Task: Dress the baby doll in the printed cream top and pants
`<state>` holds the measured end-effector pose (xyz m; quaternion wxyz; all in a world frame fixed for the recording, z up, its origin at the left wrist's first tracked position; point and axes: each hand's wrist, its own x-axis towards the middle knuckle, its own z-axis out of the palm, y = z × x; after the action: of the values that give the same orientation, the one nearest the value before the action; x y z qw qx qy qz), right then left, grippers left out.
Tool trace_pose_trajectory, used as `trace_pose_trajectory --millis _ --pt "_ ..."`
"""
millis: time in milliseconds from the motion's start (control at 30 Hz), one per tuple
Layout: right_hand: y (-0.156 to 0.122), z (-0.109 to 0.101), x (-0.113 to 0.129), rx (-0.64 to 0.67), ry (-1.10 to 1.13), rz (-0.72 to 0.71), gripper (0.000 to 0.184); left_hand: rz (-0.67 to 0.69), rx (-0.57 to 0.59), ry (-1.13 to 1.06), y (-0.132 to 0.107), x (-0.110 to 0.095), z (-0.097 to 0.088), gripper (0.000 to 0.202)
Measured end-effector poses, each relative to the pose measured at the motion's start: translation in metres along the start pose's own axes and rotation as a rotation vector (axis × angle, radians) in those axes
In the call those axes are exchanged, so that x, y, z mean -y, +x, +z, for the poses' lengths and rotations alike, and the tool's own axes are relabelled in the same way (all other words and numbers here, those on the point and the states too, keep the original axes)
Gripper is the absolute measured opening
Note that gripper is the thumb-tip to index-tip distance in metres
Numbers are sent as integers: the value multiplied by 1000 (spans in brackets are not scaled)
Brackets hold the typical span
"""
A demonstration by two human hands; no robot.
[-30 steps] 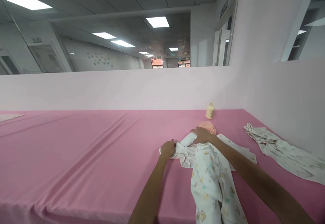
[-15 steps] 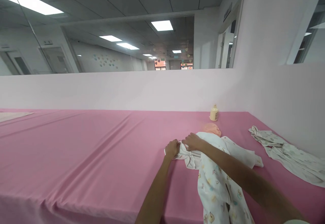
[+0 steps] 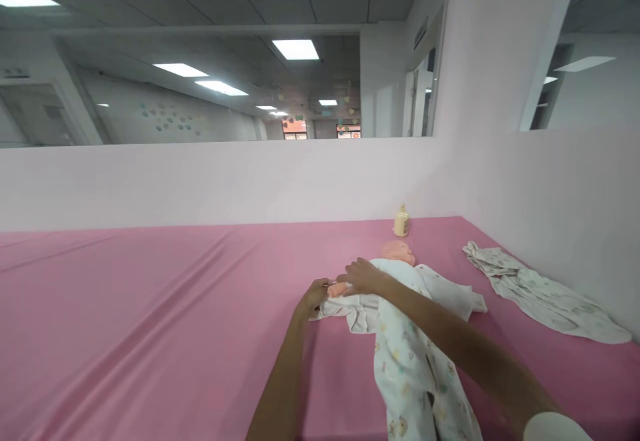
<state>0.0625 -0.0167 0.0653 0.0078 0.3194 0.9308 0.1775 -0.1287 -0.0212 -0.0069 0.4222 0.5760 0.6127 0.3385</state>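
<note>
Now that the pink, plastic-looking doll (image 3: 399, 252) on the pink cloth-covered table (image 3: 175, 334) has its small hand (image 3: 337, 289) uncovered and accessible, the left hand (image 3: 313, 295) and right hand (image 3: 364, 276) flank it, fingers bent, grip unclear to me.

Pink-covered table (image 3: 165, 334), doll (image 3: 397, 252) and white printed clothing (image 3: 403, 354), cream bottle (image 3: 401, 222) upright behind, rumpled pale cloth (image 3: 543, 294) at right

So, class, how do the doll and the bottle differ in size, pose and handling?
The doll lies down, while the bottle stands upright. The doll is clearly larger than the bottle. The left hand and right hand are at the doll, while the bottle stands apart from both. Both things rest on the pink cloth.
</note>
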Motion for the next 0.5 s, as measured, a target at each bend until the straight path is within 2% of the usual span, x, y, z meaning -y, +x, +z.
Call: trace_pose_trajectory --millis 100,167,233,300,400,467,500 --pt "9 11 16 -41 2 -46 45 -7 77 -100 -2 0 -6 12" --pt "14 14 27 -62 14 -38 39 -20 140 -221 -3 -2 -8 17" --pt "17 13 37 -76 51 -23 34 -28 200 -381 -4 -5 -9 22" --pt "13 9 42 -119 107 -30 35 -27 206 -455 -5 -8 -8 24" --pt "-19 7 31 -333 221 0 38 -41 110 -259 -7 -15 -6 22" --pt "-63 15 10 -514 290 156 33 -22 -37 -13 -10 -23 -3 18" --pt "-91 23 -4 -587 296 305 31 13 -144 108 -12 -30 -1 17"
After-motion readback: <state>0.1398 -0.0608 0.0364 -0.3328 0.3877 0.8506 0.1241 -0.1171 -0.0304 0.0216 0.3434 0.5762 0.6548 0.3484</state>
